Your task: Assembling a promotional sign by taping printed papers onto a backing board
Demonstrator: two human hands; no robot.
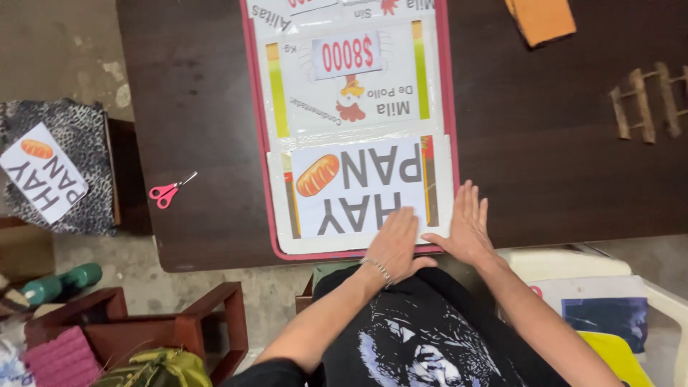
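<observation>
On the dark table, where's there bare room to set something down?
The table is bare between the red-edged board and the wooden ladder piece, below the orange cloth. Left of the board it is bare too, above the pink scissors. The board's near end is crowded: the left hand and right hand press the paper sign.
</observation>
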